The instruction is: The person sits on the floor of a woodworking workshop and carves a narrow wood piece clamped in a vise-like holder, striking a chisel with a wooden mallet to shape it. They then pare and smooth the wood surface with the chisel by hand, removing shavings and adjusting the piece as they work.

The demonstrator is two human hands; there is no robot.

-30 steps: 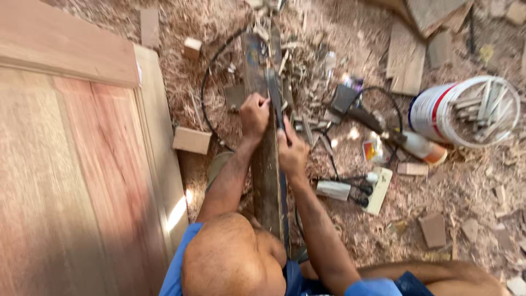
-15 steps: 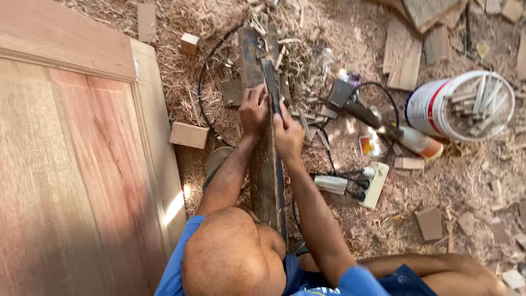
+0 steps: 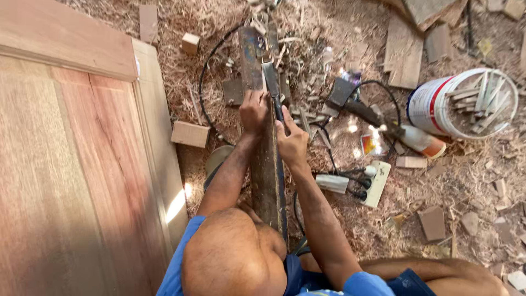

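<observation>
Long dark wooden plank [image 3: 267, 175] runs straight away from the person, near end hidden between the knees, far end out among the shavings; taken as landmark. Left hand [image 3: 253, 112] sits on top of the plank past its middle, fingers curled down over the wood and pressing it. Right hand [image 3: 292, 143] just beside the plank's right edge, a little nearer the body than the left, fingers closed round the handle of a chisel [image 3: 272, 87]. Chisel blade lies flat on the plank's right side, pointing away from the person, tip beyond the left hand. Left of the plank: a small wood block [image 3: 190, 134] on the ground, and further left a large panelled door [image 3: 71, 164] lying flat. Right of the plank: white power strip [image 3: 377, 183] with dark plugs in it, near; beyond it a dark power tool [image 3: 356, 107] with black cable looping back toward the plank. Well to the right, a white bucket [image 3: 433, 107] with a red band, on its side, full of thin wood strips. Ground all round the plank covered in wood shavings [image 3: 219, 22] and offcuts.
</observation>
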